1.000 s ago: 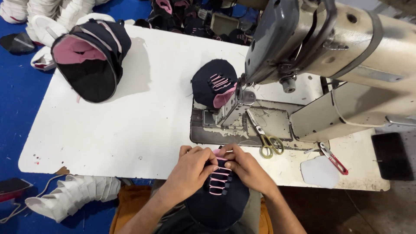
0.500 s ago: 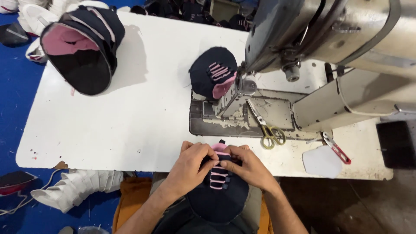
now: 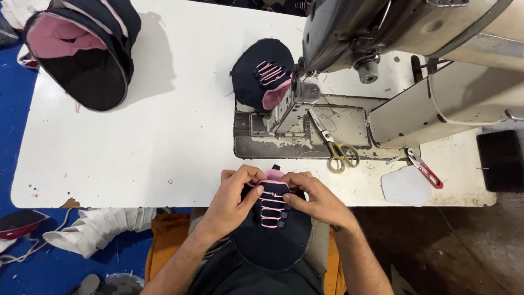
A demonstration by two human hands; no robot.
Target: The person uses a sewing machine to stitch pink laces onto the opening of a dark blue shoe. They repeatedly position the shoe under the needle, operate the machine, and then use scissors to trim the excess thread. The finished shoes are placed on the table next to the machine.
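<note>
My left hand point(image 3: 232, 199) and my right hand point(image 3: 315, 199) both grip a dark navy shoe upper point(image 3: 273, 232) with pink loops and a pink lining, held over my lap at the near edge of the white table point(image 3: 164, 142). The fingers of both hands pinch its top edge by the pink lining. A second navy and pink upper point(image 3: 261, 76) lies at the post of the sewing machine point(image 3: 404, 49), just left of the needle.
Yellow-handled scissors point(image 3: 337, 148) lie on the machine's metal bed, red thread snips point(image 3: 424, 168) and a white cut piece point(image 3: 406, 186) to their right. A stack of navy uppers point(image 3: 82, 49) sits far left. White pieces point(image 3: 101, 226) lie on the blue floor.
The view has shifted closer over the table. My hands keep the same hold on the upper, with the fingers working slightly along its top edge.
</note>
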